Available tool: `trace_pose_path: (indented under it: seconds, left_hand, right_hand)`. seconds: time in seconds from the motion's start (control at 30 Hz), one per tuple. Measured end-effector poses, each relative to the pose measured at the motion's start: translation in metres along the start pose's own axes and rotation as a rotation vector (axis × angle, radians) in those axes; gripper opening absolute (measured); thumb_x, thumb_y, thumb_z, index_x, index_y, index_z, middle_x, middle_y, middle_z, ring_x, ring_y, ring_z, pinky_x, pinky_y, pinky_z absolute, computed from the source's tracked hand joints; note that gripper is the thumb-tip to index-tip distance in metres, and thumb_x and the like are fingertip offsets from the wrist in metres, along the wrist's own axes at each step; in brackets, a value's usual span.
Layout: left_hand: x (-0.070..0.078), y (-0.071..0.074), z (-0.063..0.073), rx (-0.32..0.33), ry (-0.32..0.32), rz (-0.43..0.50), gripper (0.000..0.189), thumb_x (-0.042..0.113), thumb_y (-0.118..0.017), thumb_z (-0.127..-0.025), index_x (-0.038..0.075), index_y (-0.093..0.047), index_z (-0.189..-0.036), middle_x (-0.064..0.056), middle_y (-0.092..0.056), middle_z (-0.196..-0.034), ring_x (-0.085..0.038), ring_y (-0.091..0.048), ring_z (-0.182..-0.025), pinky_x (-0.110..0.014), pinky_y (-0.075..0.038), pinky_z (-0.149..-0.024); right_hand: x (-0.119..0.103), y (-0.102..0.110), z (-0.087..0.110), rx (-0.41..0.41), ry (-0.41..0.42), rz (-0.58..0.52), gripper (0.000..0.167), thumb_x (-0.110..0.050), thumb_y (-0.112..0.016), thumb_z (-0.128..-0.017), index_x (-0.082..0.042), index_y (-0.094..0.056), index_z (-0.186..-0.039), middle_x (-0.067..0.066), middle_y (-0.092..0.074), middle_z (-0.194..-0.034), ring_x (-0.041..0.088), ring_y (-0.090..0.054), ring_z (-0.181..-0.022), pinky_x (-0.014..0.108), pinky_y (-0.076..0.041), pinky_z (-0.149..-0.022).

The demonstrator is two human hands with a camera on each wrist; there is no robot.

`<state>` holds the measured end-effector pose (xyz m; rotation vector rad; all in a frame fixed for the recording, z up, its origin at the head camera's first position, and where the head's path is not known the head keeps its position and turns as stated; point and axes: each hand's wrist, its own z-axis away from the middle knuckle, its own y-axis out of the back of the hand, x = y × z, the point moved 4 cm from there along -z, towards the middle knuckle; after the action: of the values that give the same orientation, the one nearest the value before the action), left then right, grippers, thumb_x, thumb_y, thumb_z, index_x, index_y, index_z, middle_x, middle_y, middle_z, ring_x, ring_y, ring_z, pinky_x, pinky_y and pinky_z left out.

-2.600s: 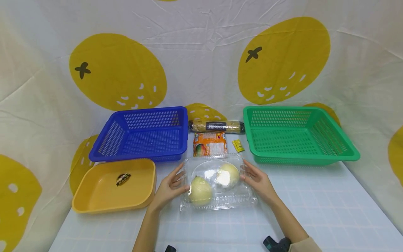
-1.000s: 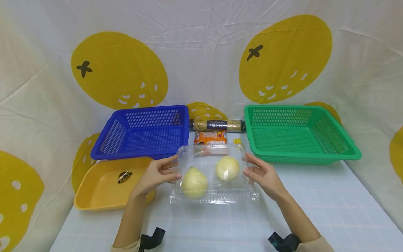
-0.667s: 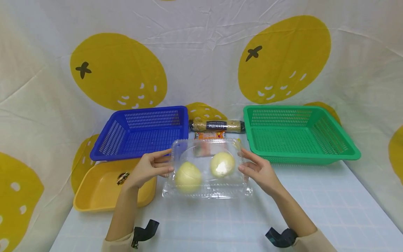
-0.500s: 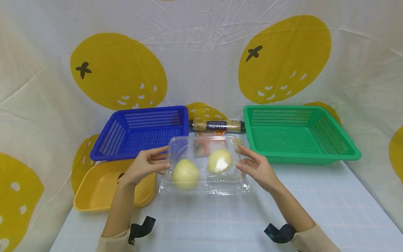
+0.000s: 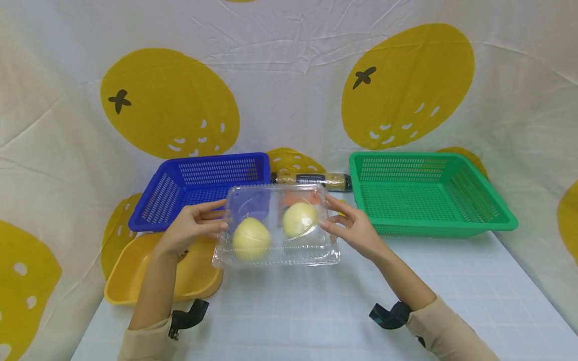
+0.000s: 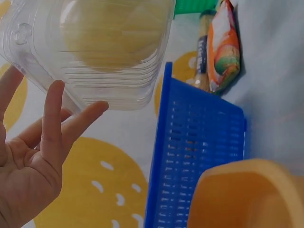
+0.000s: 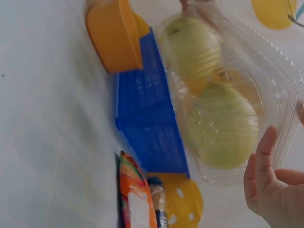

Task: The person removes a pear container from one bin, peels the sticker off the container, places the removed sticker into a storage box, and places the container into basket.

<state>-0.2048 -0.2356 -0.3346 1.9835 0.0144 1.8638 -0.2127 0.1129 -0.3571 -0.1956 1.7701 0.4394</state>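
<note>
A clear plastic clamshell container [image 5: 282, 256] is held up off the table, in front of the blue basket. Inside it lie two pale yellow-green fruits, one left [image 5: 251, 239] and one right [image 5: 300, 219]; their smooth round shape and a stem suggest pears. My left hand [image 5: 187, 225] grips the container's left side, thumb above and other fingers along the edge. On the opposite side my right hand [image 5: 354, 228] grips it the same way. In the left wrist view, fingertips [image 6: 99, 107] lie under the ribbed container wall [image 6: 109, 90]. The right wrist view shows both fruits through the plastic [image 7: 266, 90].
A blue basket [image 5: 158, 200] stands back left, a green basket [image 5: 433, 200] back right. The yellow tray [image 5: 131, 271], partly behind my left arm, contains a small dark wrapped item [image 5: 182, 255]. A long noodle-like pack [image 5: 334, 181] and an orange packet [image 7: 137, 199] lie between the baskets.
Both hands have raised the container and carried it left and away from me, towards the blue basket. It now overlaps that basket's front corner in the head view and covers the orange packet.
</note>
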Motion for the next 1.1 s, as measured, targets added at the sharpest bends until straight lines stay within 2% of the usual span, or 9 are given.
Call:
trace_pose_path:
  seconds: [0.13,0.27,0.37,0.47,0.6,0.67,0.77,0.97,1.1]
  left_hand:
    - [0.001,0.011,-0.002,0.025,-0.004,-0.025,0.056,0.011,-0.069,-0.086,-0.004,-0.047,-0.135,-0.023,-0.057,-0.125,-0.012,-0.066,-0.097,-0.034,-0.056,-0.076]
    - [0.0,0.022,-0.004,0.061,-0.004,-0.016,0.05,0.011,-0.067,-0.087,-0.008,-0.05,-0.13,-0.009,-0.066,-0.115,-0.011,-0.066,-0.095,-0.036,-0.056,-0.076]
    - [0.001,0.028,-0.005,0.087,-0.007,0.01,0.049,0.011,-0.066,-0.088,-0.01,-0.05,-0.128,0.002,-0.069,-0.106,-0.011,-0.067,-0.093,-0.034,-0.056,-0.074]
    - [0.001,0.033,-0.007,0.119,-0.022,0.011,0.049,0.012,-0.066,-0.088,-0.01,-0.05,-0.128,0.005,-0.069,-0.102,-0.011,-0.067,-0.091,-0.031,-0.056,-0.072]
    - [0.0,0.038,-0.008,0.166,-0.03,-0.064,0.05,0.021,-0.065,-0.09,-0.004,-0.051,-0.131,0.0,-0.067,-0.11,-0.008,-0.065,-0.092,-0.026,-0.055,-0.075]
    - [-0.001,0.04,-0.009,0.178,-0.028,-0.109,0.051,0.026,-0.063,-0.091,0.0,-0.05,-0.133,-0.005,-0.063,-0.118,-0.006,-0.063,-0.096,-0.022,-0.053,-0.079]
    - [-0.002,0.043,-0.012,0.183,-0.031,-0.122,0.052,0.03,-0.061,-0.092,0.003,-0.049,-0.136,-0.013,-0.057,-0.127,-0.005,-0.06,-0.101,-0.018,-0.049,-0.083]
    - [-0.008,0.051,-0.015,0.183,-0.008,-0.058,0.055,0.029,-0.059,-0.093,0.008,-0.042,-0.142,-0.015,-0.047,-0.138,-0.003,-0.052,-0.11,-0.014,-0.044,-0.09]
    - [-0.011,0.053,-0.017,0.157,-0.013,0.087,0.056,0.019,-0.058,-0.095,0.005,-0.036,-0.144,-0.014,-0.041,-0.14,-0.007,-0.046,-0.118,-0.017,-0.039,-0.098]
  right_hand:
    - [-0.003,-0.005,-0.012,-0.008,0.013,0.003,0.067,-0.012,-0.067,-0.086,-0.012,-0.036,-0.146,0.019,-0.044,-0.139,0.02,-0.062,-0.096,0.029,-0.054,-0.061]
    - [-0.005,-0.009,-0.023,-0.015,0.004,-0.002,0.068,-0.013,-0.067,-0.087,-0.011,-0.034,-0.146,0.017,-0.043,-0.139,0.022,-0.061,-0.098,0.027,-0.053,-0.061]
    - [-0.005,-0.013,-0.032,-0.016,-0.015,-0.016,0.068,-0.014,-0.067,-0.087,-0.013,-0.034,-0.147,0.015,-0.042,-0.14,0.027,-0.057,-0.109,0.026,-0.051,-0.059]
    - [-0.004,-0.015,-0.041,-0.002,-0.037,-0.004,0.067,-0.018,-0.067,-0.087,-0.015,-0.036,-0.146,0.014,-0.042,-0.142,0.03,-0.052,-0.12,0.026,-0.053,-0.069]
    - [-0.004,-0.017,-0.052,0.02,-0.058,0.04,0.065,-0.023,-0.067,-0.087,-0.016,-0.038,-0.145,0.013,-0.043,-0.142,0.033,-0.048,-0.124,0.035,-0.051,-0.088]
    - [-0.004,-0.019,-0.058,0.027,-0.069,0.045,0.065,-0.024,-0.067,-0.088,-0.015,-0.037,-0.145,0.015,-0.043,-0.141,0.034,-0.049,-0.123,0.04,-0.05,-0.089]
    - [-0.005,-0.022,-0.065,0.038,-0.088,0.04,0.065,-0.025,-0.067,-0.088,-0.016,-0.038,-0.145,0.016,-0.045,-0.139,0.032,-0.052,-0.119,0.039,-0.052,-0.086]
    - [-0.006,-0.027,-0.082,0.047,-0.102,-0.023,0.062,-0.025,-0.068,-0.087,-0.017,-0.042,-0.143,0.016,-0.044,-0.14,0.027,-0.054,-0.116,0.039,-0.052,-0.085]
    - [-0.008,-0.029,-0.092,0.03,-0.087,-0.044,0.062,-0.023,-0.068,-0.086,-0.014,-0.043,-0.142,0.016,-0.041,-0.142,0.029,-0.051,-0.119,0.042,-0.049,-0.09]
